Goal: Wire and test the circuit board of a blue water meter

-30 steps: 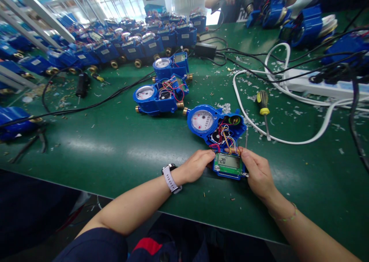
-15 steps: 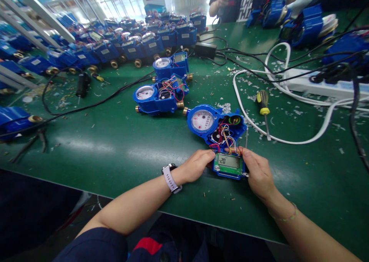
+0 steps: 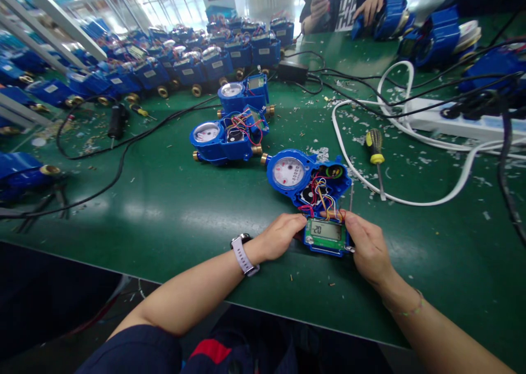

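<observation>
A display module, a green circuit board with a lit LCD in a blue frame, lies at the table's near side and reads "-20". My left hand pinches its left edge, wrist low over the table. At the opposite edge, my right hand closes on the module; thin metal shows beside these fingers, its kind unclear. Coloured wires join the module to an opened blue water meter just beyond, with a round dial and brass fitting. Fingertips under the module are hidden.
Two opened water meters stand farther back, with rows of blue meters behind. A yellow-black screwdriver lies right, near a white cable and power strip. A black screwdriver-like tool lies left. Across the table, a co-worker's hand touches a meter.
My hands and the display module stay in place. The black cable at left has shifted toward me. Across the table, the co-worker's hands have moved, one reaching lower beside a blue meter.
</observation>
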A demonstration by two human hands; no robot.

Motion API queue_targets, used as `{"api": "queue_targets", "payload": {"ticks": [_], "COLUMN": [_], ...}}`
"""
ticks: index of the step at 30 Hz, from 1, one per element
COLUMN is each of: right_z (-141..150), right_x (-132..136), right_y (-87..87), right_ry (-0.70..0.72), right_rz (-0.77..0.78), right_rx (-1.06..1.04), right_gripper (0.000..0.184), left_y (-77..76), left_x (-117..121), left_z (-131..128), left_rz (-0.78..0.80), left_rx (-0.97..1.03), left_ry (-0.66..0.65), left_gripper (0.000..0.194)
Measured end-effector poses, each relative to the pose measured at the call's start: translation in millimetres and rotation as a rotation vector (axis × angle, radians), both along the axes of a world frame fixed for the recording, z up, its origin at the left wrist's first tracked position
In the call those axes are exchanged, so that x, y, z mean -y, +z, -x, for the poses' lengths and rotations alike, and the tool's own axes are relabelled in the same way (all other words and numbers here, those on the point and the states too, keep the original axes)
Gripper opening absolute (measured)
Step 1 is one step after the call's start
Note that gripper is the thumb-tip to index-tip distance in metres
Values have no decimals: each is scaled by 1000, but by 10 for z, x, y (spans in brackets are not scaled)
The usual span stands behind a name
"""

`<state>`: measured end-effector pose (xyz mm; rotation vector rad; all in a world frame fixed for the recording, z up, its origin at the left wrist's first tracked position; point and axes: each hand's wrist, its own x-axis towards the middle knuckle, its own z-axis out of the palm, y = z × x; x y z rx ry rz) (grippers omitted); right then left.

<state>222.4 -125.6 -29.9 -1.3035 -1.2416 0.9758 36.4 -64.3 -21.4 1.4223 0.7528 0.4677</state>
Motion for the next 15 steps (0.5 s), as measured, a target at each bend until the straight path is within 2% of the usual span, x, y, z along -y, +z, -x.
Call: {"api": "queue_targets", "payload": {"ticks": [10,15], "right_z": [8,28], "right_x": [-3,1], "right_y": [19,65], "right_ry": [0,3], "right_rz": [-1,-12], "right_rx": [-2,15], "right_gripper": [44,47], "left_y": [-2,-21], "left_x": [21,27], "left_z": [-7,-12], "left_rz": [53,186], "left_rx": [-5,-6], "left_ry": [43,143], "left_gripper": [36,35]}}
